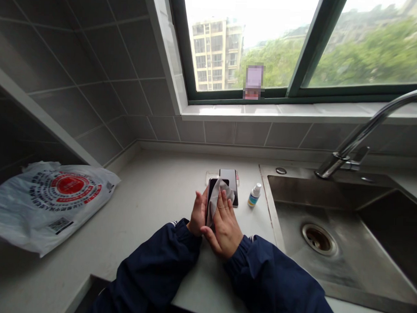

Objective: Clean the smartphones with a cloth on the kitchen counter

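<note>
My left hand holds a smartphone from its left side, thumb raised and fingers behind it. A light grey cloth lies over the phone's dark face. With its fingers extended, my right hand holds the cloth pressed against the phone. Just behind is a second smartphone, lying on the counter and partly hidden by the cloth. Under that phone, a clear flat case shows at the edge. A small white spray bottle with a blue and yellow label stands upright to the right of my hands.
A steel sink with a chrome faucet is set into the counter at the right. To the left lies a white plastic bag with red and black print. Behind the counter runs a tiled wall below a window.
</note>
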### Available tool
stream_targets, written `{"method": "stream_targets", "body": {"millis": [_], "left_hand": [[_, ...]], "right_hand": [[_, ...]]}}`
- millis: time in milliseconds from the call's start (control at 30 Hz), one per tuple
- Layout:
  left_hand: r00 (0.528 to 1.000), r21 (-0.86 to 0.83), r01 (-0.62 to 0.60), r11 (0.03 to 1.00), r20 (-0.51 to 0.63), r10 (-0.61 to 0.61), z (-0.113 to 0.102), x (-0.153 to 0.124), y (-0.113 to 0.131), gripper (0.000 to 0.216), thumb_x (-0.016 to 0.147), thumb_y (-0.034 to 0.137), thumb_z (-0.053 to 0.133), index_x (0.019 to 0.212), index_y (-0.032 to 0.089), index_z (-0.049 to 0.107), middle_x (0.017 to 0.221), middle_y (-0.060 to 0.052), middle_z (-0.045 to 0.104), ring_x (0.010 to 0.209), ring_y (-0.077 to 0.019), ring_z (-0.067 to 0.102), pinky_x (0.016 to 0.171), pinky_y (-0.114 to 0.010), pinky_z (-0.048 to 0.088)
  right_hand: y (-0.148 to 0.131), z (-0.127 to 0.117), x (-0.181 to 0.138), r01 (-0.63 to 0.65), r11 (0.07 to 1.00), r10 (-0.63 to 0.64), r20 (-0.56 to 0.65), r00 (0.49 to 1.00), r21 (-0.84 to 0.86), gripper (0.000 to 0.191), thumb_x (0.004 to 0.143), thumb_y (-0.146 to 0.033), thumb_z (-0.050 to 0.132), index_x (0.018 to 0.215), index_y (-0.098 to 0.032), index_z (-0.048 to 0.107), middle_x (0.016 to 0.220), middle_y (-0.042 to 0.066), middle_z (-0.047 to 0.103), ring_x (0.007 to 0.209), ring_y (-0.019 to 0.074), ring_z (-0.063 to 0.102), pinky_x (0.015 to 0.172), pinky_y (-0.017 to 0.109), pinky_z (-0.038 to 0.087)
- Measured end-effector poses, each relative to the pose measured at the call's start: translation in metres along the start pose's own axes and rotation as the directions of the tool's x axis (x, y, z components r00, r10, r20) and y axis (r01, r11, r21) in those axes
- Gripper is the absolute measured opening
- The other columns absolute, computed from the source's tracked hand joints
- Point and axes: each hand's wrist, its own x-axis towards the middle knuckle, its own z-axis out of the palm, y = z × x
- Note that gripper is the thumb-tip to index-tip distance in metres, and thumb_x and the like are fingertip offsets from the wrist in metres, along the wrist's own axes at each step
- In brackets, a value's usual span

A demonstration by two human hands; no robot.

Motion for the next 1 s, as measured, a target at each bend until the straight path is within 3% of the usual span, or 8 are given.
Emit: {"method": "stream_targets", "body": {"millis": [167, 300, 500, 767, 1000], "left_hand": [[0.984, -0.111, 0.052, 0.992, -0.164, -0.07, -0.001, 0.007, 0.015, 0.08, 0.089, 0.074, 0.031, 0.138, 0.014, 0.052, 0.129, -0.019, 0.063, 0.117, -0.036, 0.06, 0.099, -0.053, 0.046], [0.971, -0.186, 0.137, 0.973, -0.17, -0.169, -0.013, 0.014, 0.028, 0.091, 0.085, 0.079, 0.029, 0.136, 0.007, 0.053, 0.119, -0.022, 0.067, 0.103, -0.0373, 0.066, 0.086, -0.051, 0.053], [0.97, -0.248, 0.05, 0.967, -0.221, -0.106, -0.036, 0.022, 0.032, 0.087, 0.089, 0.072, 0.028, 0.137, 0.003, 0.05, 0.125, -0.023, 0.063, 0.089, -0.029, 0.068, 0.076, -0.044, 0.056], [0.964, -0.209, 0.09, 0.974, -0.229, -0.138, -0.032, 0.021, 0.029, 0.088, 0.089, 0.074, 0.026, 0.135, 0.004, 0.053, 0.123, -0.022, 0.065, 0.088, -0.0288, 0.067, 0.073, -0.044, 0.056], [0.964, -0.206, 0.196, 0.959, -0.14, -0.227, -0.019, 0.016, 0.027, 0.097, 0.084, 0.082, 0.023, 0.134, 0.005, 0.055, 0.103, -0.021, 0.07, 0.093, -0.0349, 0.067, 0.083, -0.051, 0.052]], "right_hand": [[-0.008, 0.002, -0.002, 0.093, 0.996, -0.093, 0.141, 0.986, 0.001, 0.081, 0.098, -0.05, 0.045, 0.154, 0.003, 0.019, 0.16, 0.027, 0.018, 0.151, 0.0359, 0.004, 0.116, 0.058, 0.03], [-0.015, -0.004, 0.0, 0.122, 0.992, -0.123, 0.193, 0.973, 0.019, 0.072, 0.097, -0.045, 0.049, 0.149, 0.002, 0.032, 0.157, 0.024, 0.028, 0.151, 0.0344, 0.012, 0.117, 0.056, 0.031], [-0.02, -0.011, 0.003, 0.143, 0.988, -0.152, 0.201, 0.968, 0.059, 0.061, 0.098, -0.041, 0.048, 0.143, -0.001, 0.045, 0.152, 0.02, 0.041, 0.149, 0.032, 0.023, 0.118, 0.052, 0.033], [-0.016, -0.005, 0.0, 0.13, 0.99, -0.138, 0.24, 0.961, 0.047, 0.067, 0.097, -0.044, 0.05, 0.145, 0.001, 0.041, 0.155, 0.022, 0.036, 0.149, 0.0353, 0.021, 0.117, 0.053, 0.033], [-0.014, 0.001, -0.003, 0.096, 0.994, -0.106, 0.225, 0.969, 0.059, 0.076, 0.096, -0.046, 0.05, 0.151, 0.001, 0.028, 0.157, 0.024, 0.029, 0.15, 0.0344, 0.014, 0.116, 0.055, 0.034]]}}
